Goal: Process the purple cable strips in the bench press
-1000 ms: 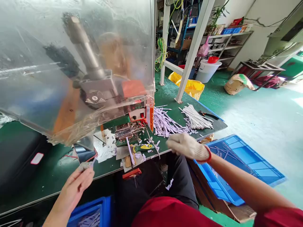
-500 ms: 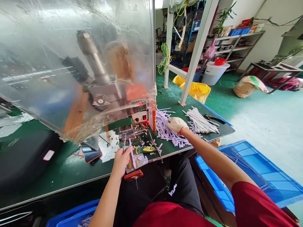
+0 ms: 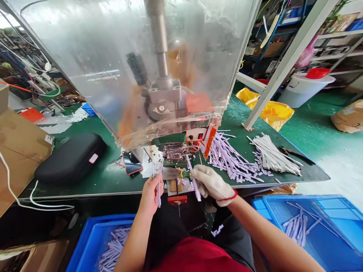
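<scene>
My bare left hand (image 3: 151,190) is closed on tweezers (image 3: 154,170), whose two thin prongs point up toward the machine. A lilac strip shows along the fingers of this hand. My right hand (image 3: 211,183), in a white glove with a red cuff edge, grips a lilac plastic piece (image 3: 195,186) that tilts up and to the left. Between the hands lies a scraper (image 3: 171,173) with a green and yellow handle, partly behind the right hand's piece. Just beyond sits a small metal block (image 3: 173,151), under the machine's clear cover (image 3: 113,87).
Right of the machine lie a lilac heap (image 3: 227,158), a bundle of white sticks (image 3: 276,155) and pliers (image 3: 296,155). Blue bins (image 3: 334,211) flank my legs. A phone (image 3: 132,163) and black case (image 3: 70,158) lie left. A red clamp (image 3: 177,199) juts from the table edge.
My right hand has left the lilac heap and come back beside my left hand, now holding a lilac piece. The view has swung left, showing more of the table's left side.
</scene>
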A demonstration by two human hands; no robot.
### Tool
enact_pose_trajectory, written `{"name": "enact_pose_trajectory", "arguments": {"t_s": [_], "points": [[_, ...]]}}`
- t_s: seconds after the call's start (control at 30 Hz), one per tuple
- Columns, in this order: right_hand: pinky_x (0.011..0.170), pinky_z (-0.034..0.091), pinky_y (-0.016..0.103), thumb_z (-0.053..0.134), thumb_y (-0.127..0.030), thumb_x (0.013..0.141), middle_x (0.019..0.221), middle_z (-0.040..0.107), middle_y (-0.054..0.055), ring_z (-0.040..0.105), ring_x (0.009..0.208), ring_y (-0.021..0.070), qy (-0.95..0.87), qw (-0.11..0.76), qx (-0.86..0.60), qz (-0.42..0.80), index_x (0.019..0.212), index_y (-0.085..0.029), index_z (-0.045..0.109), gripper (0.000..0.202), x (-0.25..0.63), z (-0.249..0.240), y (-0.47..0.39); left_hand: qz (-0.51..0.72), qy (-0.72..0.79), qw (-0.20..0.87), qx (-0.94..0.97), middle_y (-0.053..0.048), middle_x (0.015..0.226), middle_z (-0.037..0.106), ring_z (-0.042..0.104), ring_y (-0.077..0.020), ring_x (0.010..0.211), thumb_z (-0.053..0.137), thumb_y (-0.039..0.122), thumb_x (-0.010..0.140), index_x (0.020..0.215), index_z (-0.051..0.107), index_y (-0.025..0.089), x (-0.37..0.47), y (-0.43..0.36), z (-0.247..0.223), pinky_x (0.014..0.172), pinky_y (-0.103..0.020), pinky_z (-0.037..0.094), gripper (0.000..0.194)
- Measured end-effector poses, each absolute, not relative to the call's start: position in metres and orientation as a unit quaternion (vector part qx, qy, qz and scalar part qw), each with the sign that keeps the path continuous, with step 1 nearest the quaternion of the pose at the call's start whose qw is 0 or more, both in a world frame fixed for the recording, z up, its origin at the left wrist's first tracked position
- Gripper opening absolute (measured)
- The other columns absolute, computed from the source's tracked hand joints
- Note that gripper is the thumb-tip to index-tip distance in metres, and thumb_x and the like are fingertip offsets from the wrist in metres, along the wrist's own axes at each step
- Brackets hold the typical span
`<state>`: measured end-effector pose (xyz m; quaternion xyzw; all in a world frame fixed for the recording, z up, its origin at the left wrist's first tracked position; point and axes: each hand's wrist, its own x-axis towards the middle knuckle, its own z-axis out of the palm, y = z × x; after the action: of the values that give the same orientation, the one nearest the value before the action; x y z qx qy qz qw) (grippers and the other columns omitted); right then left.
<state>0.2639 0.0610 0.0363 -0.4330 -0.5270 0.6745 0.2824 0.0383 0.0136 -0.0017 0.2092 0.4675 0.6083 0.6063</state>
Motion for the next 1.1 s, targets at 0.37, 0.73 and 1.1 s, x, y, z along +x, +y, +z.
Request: {"name": "enact_pose_trajectory", "arguments": {"t_s": [0.37, 0.73, 1.1], "points": [[0.028, 0.034, 0.018, 0.059, -0.047, 0.082, 0.044, 0.052, -0.006, 0.046, 0.031, 0.0096, -0.462, 0.286, -0.457, 0.704, 0.07, -0.021, 0.048, 0.03, 0.199, 0.003, 0.08, 0.614, 0.524, 0.548, 0.221, 0.005, 0.045, 0.048, 0.034, -0.0026, 0.037, 0.08, 0.048, 0.07, 0.055, 0.05, 0.016, 0.019, -0.013, -0.007, 0.036, -0.015, 0.021, 0.046], [0.03, 0.035, 0.02, 0.06, -0.05, 0.082, 0.049, 0.057, -0.004, 0.048, 0.032, 0.0098, -0.445, 0.284, -0.427, 0.734, 0.073, -0.021, 0.049, 0.033, 0.195, -0.012, 0.085, 0.589, 0.524, 0.569, 0.236, 0.004, 0.047, 0.051, 0.044, -0.0067, 0.039, 0.075, 0.046, 0.077, 0.063, 0.054, 0.017, 0.014, -0.015, -0.017, 0.036, -0.017, 0.022, 0.039], [0.039, 0.034, 0.017, 0.055, -0.053, 0.09, 0.065, 0.061, -0.001, 0.048, 0.045, 0.0069, -0.682, 0.18, -0.386, 0.595, 0.086, -0.018, 0.061, 0.036, 0.237, 0.055, 0.085, 0.382, 0.536, 0.593, 0.464, 0.004, 0.045, 0.054, 0.04, -0.0063, 0.032, 0.074, 0.044, 0.078, 0.068, 0.062, 0.016, 0.006, 0.002, 0.014, 0.036, -0.019, 0.025, 0.031]]}}
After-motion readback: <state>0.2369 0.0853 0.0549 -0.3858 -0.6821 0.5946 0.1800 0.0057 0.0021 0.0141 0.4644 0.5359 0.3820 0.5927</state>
